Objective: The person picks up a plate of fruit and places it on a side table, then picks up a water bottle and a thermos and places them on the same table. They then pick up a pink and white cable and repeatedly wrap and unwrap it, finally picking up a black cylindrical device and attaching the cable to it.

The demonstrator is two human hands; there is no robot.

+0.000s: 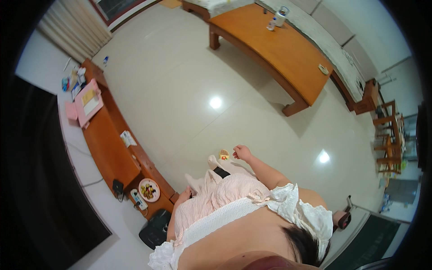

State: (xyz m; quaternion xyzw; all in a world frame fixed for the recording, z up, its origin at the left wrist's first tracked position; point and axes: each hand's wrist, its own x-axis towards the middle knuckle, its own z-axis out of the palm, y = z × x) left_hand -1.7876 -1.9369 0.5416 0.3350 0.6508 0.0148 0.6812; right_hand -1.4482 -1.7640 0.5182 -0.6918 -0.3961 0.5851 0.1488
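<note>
My right hand hangs out in front of me over the tiled floor, its fingers loosely curled with nothing visible in them. Close by, below that hand, a yellow slipper with a red motif shows past the hem of my pale pink dress. My left hand is low at my side, against the dress and beside the long wooden cabinet. Its fingers look bent around a small dark thing, mostly hidden by the cloth. A black rectangular patch lies on the front of the dress.
Along the left runs the wooden cabinet, bearing a plate of fruit, a power strip and a pink folding board. A black speaker-like box stands near my left arm. Ahead is a low wooden table before a sofa.
</note>
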